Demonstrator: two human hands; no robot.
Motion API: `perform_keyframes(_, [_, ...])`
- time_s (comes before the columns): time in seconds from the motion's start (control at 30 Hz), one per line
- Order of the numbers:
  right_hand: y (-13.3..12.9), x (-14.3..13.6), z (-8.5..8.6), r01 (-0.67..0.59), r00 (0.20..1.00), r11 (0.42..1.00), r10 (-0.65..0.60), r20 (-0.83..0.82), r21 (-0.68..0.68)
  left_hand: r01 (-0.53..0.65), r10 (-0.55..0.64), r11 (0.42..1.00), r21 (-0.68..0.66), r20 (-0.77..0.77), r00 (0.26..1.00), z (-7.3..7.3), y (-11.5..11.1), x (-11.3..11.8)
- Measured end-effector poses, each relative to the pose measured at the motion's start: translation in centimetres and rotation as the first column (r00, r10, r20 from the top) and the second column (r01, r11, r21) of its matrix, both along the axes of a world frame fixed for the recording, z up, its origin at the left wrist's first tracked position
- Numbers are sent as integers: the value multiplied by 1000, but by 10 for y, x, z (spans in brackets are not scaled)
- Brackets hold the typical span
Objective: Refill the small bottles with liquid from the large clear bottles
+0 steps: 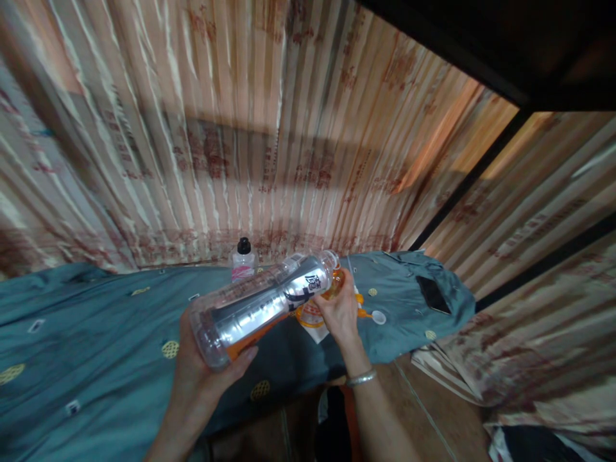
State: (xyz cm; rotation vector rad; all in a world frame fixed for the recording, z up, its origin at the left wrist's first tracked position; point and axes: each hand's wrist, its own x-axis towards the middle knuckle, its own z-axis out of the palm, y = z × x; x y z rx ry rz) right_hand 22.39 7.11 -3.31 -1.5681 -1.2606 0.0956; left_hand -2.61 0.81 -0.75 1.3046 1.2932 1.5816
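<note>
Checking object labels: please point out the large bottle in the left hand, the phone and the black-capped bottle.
Large bottle point(267, 308): head view, on its silvery side.
Phone point(434, 295): head view, on its dark upward face.
Black-capped bottle point(243, 261): head view, on its clear upper body.

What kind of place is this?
Probably a sleeping spot, maybe a bunk: a patterned blue-green sheet covers what looks like a bed, a pleated curtain hangs beside it, and a dark frame reaches overhead.
</note>
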Motion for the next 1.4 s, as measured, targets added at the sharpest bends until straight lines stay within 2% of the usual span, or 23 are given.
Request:
perform_keyframes(0.3, [2,-1,-1,5,1000,1000,-5,-8,15,-2,4,999,44,-37,999,4,-1,0])
perform_keyframes(0.47, [2,-1,-1,-2,1000,999,2,14,32,-26,26,1000,-10,22,999,1,-2,3])
perform_keyframes(0.87, [4,2,-12,-26,996,997,19,86,70,-25,25,999,-21,5,1000,2,-2,2])
perform_keyframes(1.07, [4,0,-11,-36,993,998,30,112,56,-88,90,993,82,-19,996,5,-1,7])
perform_keyframes(1.2, [4,0,-11,-19,993,999,13,117,49,-56,58,997,52,-24,998,6,0,7])
perform_keyframes(1.4, [4,1,-10,-41,993,998,37,116,37,-43,48,996,79,-53,997,7,-1,6])
